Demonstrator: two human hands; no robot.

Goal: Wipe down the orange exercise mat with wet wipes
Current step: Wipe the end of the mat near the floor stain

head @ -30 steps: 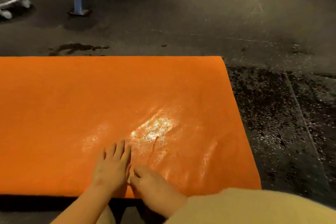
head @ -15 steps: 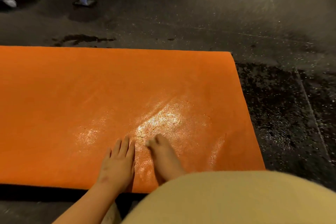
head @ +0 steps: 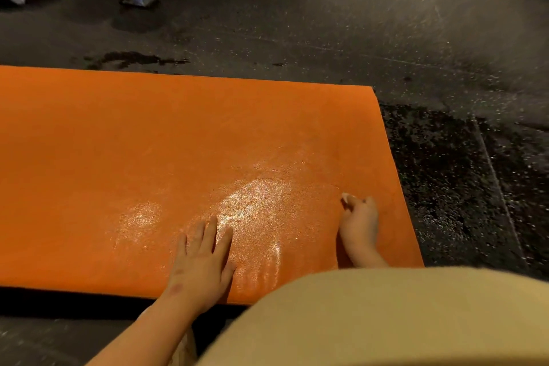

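Out swings the right hand (head: 361, 223) from beside the left hand (head: 202, 258) to its 3 o'clock, fingers curled round a wet wipe (head: 346, 197) near the right edge of the orange exercise mat (head: 148, 142). Left hand lies flat, fingers straight, on the mat, wet sheen (head: 252, 196) at its 12 o'clock.

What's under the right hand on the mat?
A white wet wipe: only a sliver shows past the fingertips of the right hand, pressed on the orange mat. The rest is covered by the hand.
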